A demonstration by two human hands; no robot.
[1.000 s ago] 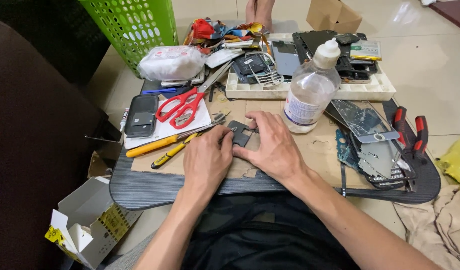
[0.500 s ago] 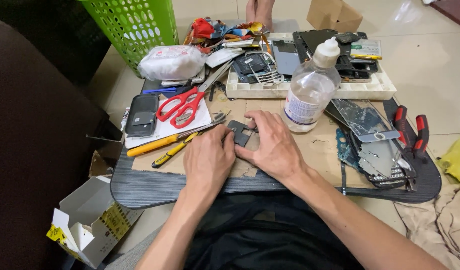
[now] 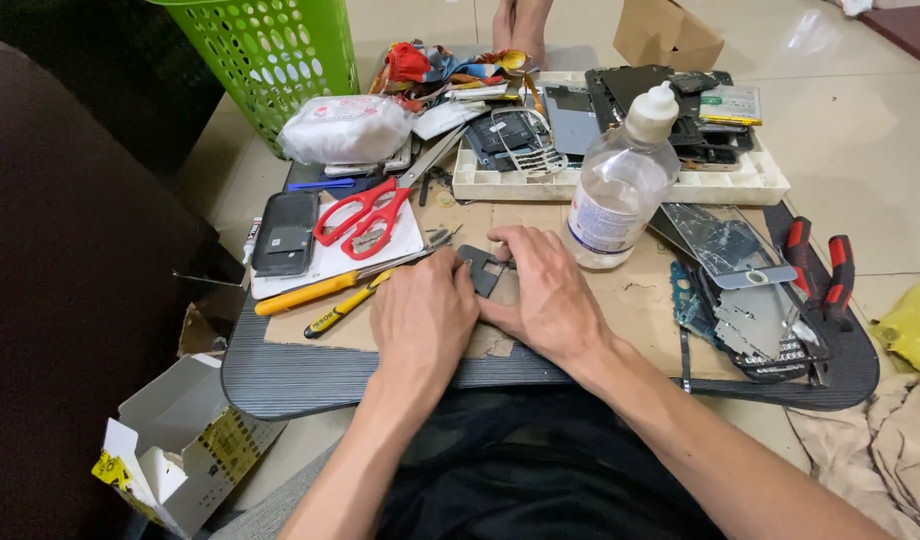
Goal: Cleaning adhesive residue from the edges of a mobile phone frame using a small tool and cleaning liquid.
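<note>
Left hand [image 3: 423, 315] and right hand [image 3: 546, 293] rest palm-down on the cardboard [image 3: 620, 300], fingers loosely curled, together pinching a small dark part [image 3: 482, 268] at their fingertips. Left of the left hand lie two screwdrivers [image 3: 310, 295] and red scissors [image 3: 365, 213]. Beyond the right hand stands a clear bottle [image 3: 618, 185], then a white tray [image 3: 725, 185].

Centre: left hand [image 3: 420, 320] and right hand [image 3: 545, 295] lie side by side on the cardboard sheet [image 3: 620, 300], both touching a small phone part [image 3: 483, 268] between them
Left of hands: two screwdrivers [image 3: 315, 292]; behind these, scissors [image 3: 365, 212] on paper [image 3: 330, 258], a phone [image 3: 286, 232] beside them
Right of hands: liquid bottle [image 3: 617, 190]; further right, cracked screen panel [image 3: 732, 243], then pliers [image 3: 820, 268]
Behind: parts tray [image 3: 725, 185]; basket [image 3: 265, 50] at far left
Below board [image 3: 280, 375]: open box [image 3: 175, 450], on the left
</note>
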